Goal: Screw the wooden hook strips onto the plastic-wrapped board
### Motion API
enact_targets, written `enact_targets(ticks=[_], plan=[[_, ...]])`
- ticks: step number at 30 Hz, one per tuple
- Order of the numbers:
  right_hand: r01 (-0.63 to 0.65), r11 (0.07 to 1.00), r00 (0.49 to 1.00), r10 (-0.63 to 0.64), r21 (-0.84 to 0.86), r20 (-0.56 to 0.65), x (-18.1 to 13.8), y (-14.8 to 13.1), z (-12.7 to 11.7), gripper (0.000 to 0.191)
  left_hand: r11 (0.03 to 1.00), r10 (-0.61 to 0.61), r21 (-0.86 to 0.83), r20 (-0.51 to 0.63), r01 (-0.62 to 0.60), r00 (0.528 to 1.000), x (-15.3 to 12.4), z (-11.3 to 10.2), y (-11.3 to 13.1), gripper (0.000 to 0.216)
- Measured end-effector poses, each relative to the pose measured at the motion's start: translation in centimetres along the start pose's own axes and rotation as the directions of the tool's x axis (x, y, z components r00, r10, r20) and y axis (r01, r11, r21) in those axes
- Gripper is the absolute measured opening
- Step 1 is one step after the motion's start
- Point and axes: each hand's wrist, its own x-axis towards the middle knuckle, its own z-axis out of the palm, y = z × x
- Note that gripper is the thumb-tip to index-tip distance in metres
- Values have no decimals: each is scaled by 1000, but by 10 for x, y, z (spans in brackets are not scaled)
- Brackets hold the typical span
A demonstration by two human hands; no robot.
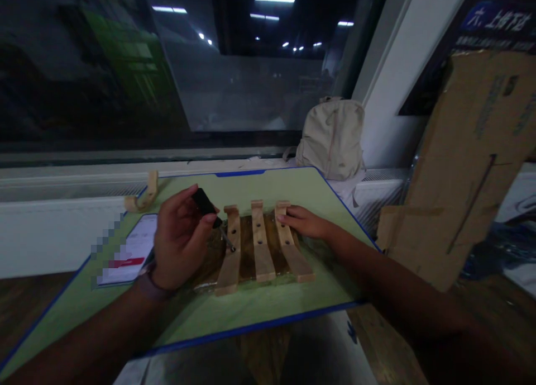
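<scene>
My left hand (178, 245) is closed around the black handle of a screwdriver (204, 202). Its thin metal shaft slants down to the right, and the tip meets the lower hole of the left wooden piece (227, 276). My right hand (309, 223) grips the far end of the right wooden piece (296, 262), thumb on top and the other fingers partly hidden. Between them lies the middle wooden piece (263, 261). All three have hooked far ends and holes, and rest across a shiny dark brown panel (247, 237).
The green table (288, 307) has a blue edge. Left of my left hand lies a flat phone-like screen (136, 245), partly pixelated. A curved wooden piece (144, 195) sits at the far left edge. Beyond stand a beige backpack (333, 136) and a large cardboard sheet (464, 172).
</scene>
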Motion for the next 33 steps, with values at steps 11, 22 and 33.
enact_targets(ticks=[11,22,33], plan=[[8,999,1000,-8,-49,8,-3,-2,0,24,993,53,-111,54,-46,997,1,-4,-1,45],[36,999,999,-35,-41,28,-7,-3,-3,27,996,4,-86,19,-2,1000,-2,2,14,50],[-16,1000,999,17,-21,36,-5,-7,-3,30,997,26,-80,52,-21,998,-2,1,13,48]])
